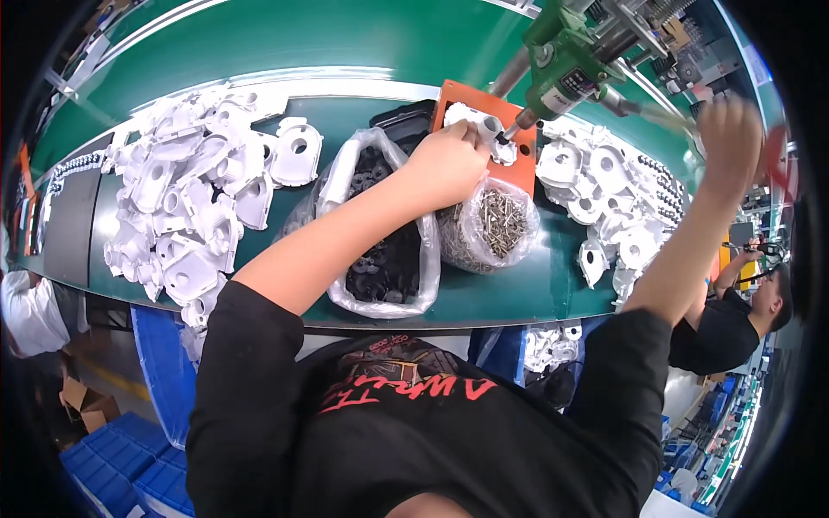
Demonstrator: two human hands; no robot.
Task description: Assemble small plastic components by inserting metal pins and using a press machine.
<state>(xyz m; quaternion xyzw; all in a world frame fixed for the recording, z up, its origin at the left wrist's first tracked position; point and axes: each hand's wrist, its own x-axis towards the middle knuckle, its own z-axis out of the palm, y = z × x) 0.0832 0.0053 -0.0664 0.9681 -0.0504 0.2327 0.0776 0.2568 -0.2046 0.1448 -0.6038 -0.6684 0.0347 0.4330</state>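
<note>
My left hand (453,160) is closed on a white plastic part (466,114) lying on an orange base plate (520,174). Right beside those fingers, the tip of a green hand press (553,73) comes down at a small black piece (504,138) on the part. Raised at the far right, my right hand (730,134) makes a fist around the end of the press lever (652,112); it is slightly blurred. Below my left wrist stands a clear bag of metal screws (503,220). A second bag with black plastic pieces (380,268) is under my left forearm.
White plastic parts are heaped on the left (177,190) and the right (604,177) of the green table (535,298). A black tray (404,123) sits behind the bags. Blue crates (117,457) stand on the floor at lower left. Another person (734,324) works at the right.
</note>
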